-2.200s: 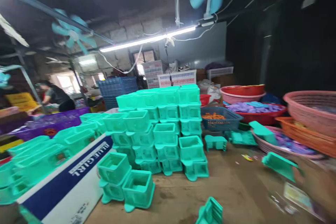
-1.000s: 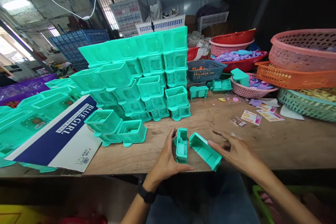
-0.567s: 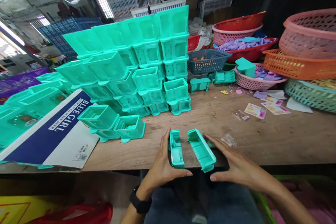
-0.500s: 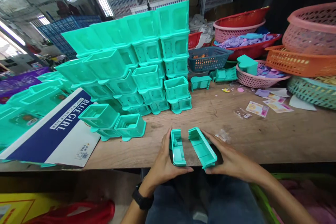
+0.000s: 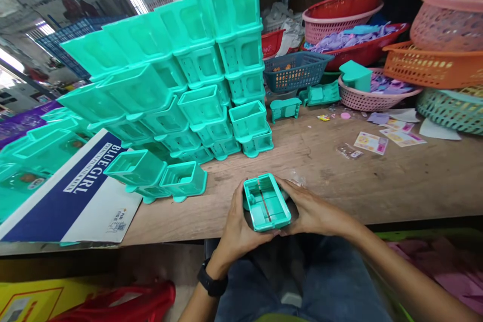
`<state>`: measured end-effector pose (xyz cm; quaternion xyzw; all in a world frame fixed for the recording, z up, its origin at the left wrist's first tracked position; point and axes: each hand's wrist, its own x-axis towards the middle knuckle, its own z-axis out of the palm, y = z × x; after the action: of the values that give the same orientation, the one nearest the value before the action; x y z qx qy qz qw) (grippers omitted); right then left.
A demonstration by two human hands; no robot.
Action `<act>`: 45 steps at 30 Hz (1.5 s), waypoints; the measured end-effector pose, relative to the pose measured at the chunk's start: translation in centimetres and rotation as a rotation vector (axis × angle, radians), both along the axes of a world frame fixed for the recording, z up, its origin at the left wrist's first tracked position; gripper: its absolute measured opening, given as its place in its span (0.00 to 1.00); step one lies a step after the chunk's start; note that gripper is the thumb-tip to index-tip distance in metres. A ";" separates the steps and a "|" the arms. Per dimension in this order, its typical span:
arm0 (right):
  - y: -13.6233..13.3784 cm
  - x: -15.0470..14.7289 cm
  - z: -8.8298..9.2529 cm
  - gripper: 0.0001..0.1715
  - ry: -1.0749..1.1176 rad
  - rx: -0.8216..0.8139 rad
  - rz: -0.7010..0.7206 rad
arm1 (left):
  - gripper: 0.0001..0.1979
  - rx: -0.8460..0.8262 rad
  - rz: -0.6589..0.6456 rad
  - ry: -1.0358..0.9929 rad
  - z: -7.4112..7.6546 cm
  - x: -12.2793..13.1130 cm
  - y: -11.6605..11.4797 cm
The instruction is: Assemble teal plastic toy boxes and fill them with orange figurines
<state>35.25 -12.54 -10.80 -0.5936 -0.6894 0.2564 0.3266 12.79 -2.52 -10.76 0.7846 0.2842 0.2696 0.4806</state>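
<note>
Two teal plastic box halves meet edge to edge near the table's front, with a thin dark gap along their seam. My left hand (image 5: 236, 226) is wrapped round the left box half (image 5: 256, 211). Round the right box half (image 5: 277, 204) my right hand (image 5: 305, 209) is closed, its thumb near the front edge. The joined pieces form an open-topped box, and its hollow inside shows from above. A dark watch sits on my left wrist. Left of my hands stand small teal boxes (image 5: 184, 181) on the wooden table (image 5: 226, 211).
A tall wall of stacked teal boxes (image 5: 204, 63) stands at back left, beside a printed cardboard panel (image 5: 81, 191). Loose teal parts (image 5: 286, 108) lie behind my hands. Baskets of parts, such as a pink basket (image 5: 364, 100), fill the back right, near printed cards (image 5: 372, 143).
The two teal halves, held apart before, have come together into one box between my hands. My right hand has moved left toward my left hand. The camera view has shifted slightly.
</note>
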 end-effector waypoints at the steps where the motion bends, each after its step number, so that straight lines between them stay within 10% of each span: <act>1: 0.0 0.1 0.1 0.78 -0.002 0.006 0.006 | 0.63 0.006 0.004 0.002 0.0 0.0 0.0; 45: 0.9 1.4 1.9 0.79 -0.019 -0.018 0.138 | 0.62 0.086 0.065 0.011 1.0 0.4 -0.4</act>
<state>36.62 -11.60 -8.89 -0.5500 -0.7293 0.2788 0.2963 13.22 -2.95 -9.80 0.7964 0.3001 0.2927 0.4360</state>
